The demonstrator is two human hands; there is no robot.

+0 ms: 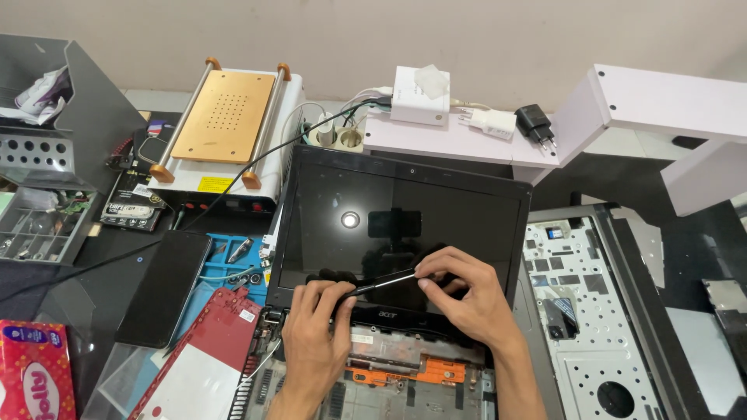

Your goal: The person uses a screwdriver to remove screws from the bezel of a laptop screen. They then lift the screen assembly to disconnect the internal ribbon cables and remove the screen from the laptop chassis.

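Observation:
An open black laptop stands in the middle, its dark screen [405,210] upright and its base [397,373] stripped of its cover, showing orange and metal parts. My left hand [311,334] grips the black handle of a screwdriver [381,281] in front of the screen's lower edge. My right hand [467,299] pinches the tool's silver shaft near its tip. Both hands hover over the hinge area of the laptop.
A red laptop cover [206,358] and a black phone [162,288] lie at the left on a blue mat [233,260]. Behind stands a heating plate machine [226,132]. A grey parts drawer [43,225], a red tissue pack [35,369], a white power strip [436,132] and another opened laptop chassis [591,311] surround the work.

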